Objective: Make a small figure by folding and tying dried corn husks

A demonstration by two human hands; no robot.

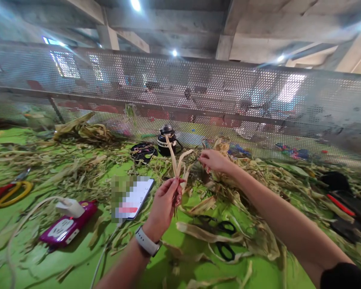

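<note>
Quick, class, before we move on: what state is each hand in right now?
Left hand: closed, pinching pale husk strips between thumb and fingers.
Right hand: fingers partly curled; whether it holds anything cannot be told.

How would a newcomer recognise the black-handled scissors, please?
On the green table, find the left hand. To its right and nearer the wearer lie the scissors, crossed by a pale husk strip. Their handle loops are black, unlike the red-and-yellow pair at far left.
</note>
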